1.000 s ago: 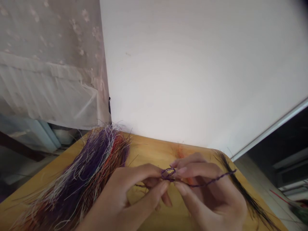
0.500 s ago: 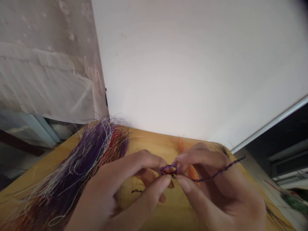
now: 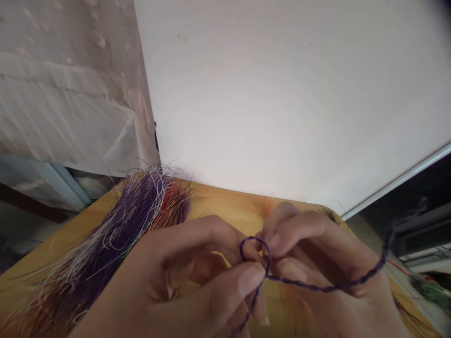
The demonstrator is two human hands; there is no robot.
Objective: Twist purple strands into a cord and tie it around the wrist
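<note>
A thin twisted purple cord (image 3: 317, 287) forms a small round loop (image 3: 254, 251) between my hands. My left hand (image 3: 183, 272) pinches the loop's crossing between thumb and forefinger, and a short cord end hangs down past its fingers. My right hand (image 3: 317, 263) grips the cord at the loop's other side with its fingertips. The long cord end runs right across that hand and blurs upward past the table corner. A thick bundle of purple, white and orange plant fibres (image 3: 137, 211) lies just left of my left hand on the wooden table (image 3: 218, 197).
A white wall panel (image 3: 282, 94) rises behind the table, and a translucent creased sheet (image 3: 70, 84) hangs at the left. A few orange fibres (image 3: 268, 206) and dark fibres (image 3: 329, 214) lie at the table's far edge, partly behind my right hand.
The purple loop has opened wider, and the long cord end has swung up and right. My hands have drawn nearer the camera, covering more of the dark fibres.
</note>
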